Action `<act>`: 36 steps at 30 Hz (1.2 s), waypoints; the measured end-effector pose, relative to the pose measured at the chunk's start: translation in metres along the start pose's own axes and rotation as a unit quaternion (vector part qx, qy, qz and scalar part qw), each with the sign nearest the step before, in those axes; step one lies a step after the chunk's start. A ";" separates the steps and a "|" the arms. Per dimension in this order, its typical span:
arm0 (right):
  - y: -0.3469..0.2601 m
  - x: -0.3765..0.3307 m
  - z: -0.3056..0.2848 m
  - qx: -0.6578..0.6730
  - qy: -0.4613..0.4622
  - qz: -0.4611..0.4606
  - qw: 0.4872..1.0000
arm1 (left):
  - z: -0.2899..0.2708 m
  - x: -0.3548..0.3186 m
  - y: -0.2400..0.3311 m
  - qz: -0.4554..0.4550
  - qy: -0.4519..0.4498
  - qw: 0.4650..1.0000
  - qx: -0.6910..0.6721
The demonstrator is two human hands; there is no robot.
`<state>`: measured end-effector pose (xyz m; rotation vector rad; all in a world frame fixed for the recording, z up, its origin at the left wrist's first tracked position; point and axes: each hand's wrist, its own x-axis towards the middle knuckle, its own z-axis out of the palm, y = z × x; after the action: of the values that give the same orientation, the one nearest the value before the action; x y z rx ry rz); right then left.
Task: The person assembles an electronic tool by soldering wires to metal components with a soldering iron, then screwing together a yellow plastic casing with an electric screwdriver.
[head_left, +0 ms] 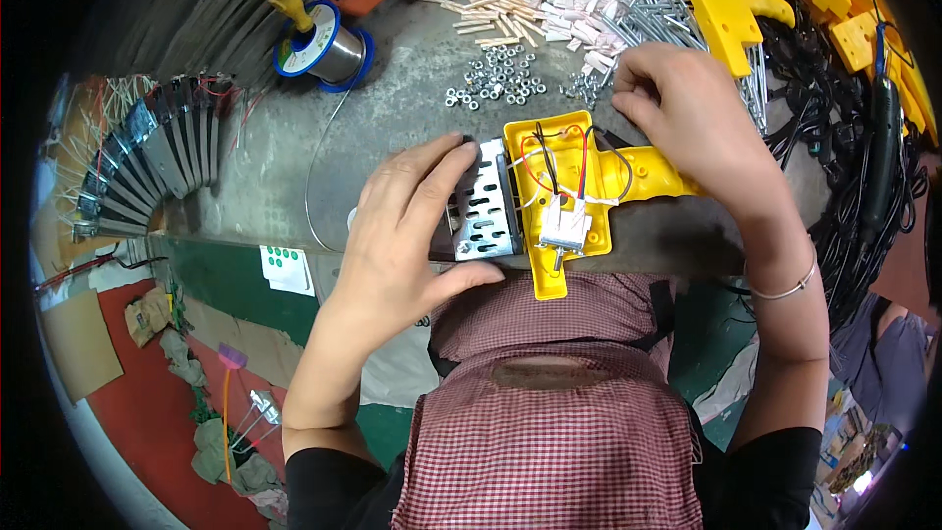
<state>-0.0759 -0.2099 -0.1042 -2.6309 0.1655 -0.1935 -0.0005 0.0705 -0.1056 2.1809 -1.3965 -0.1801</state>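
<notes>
My left hand [397,211] grips the slotted metal guard [483,211], fingers over its far side and thumb along its near edge. The guard joins an opened yellow tool housing half [549,280] with a pistol-like handle. Inside the housing lie red, black and white wires and a small switch [566,226] with a threaded metal stem. Past the handle, my right hand [677,98] is closed, thumb and fingers drawn together beside a small heap of screws [586,88]. Whatever its fingertips may hold is hidden. The right wrist lies just above the handle's end.
Loose nuts [496,77], wooden-coloured sticks [498,10], white sleeves and long metal rods [653,15] cover the far bench. A solder spool [339,54] stands left of them. Yellow housing [711,0], black cables and a soldering iron [881,137] lie right. Metal strips [162,152] fan out left.
</notes>
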 end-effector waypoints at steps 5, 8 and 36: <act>-0.009 -0.005 -0.005 0.055 0.067 -0.020 0.996 | 0.008 0.004 -0.002 0.006 0.011 1.000 0.008; -0.022 -0.033 -0.017 0.125 0.067 -0.007 0.990 | 0.007 0.000 -0.005 0.011 0.012 1.000 0.020; -0.093 -0.054 0.021 0.085 0.040 0.050 0.994 | 0.059 -0.028 0.040 0.136 0.147 0.979 0.034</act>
<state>-0.1176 -0.1113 -0.0830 -2.4408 0.2955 -0.2673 -0.0684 0.0600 -0.1399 1.9448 -1.5231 0.2827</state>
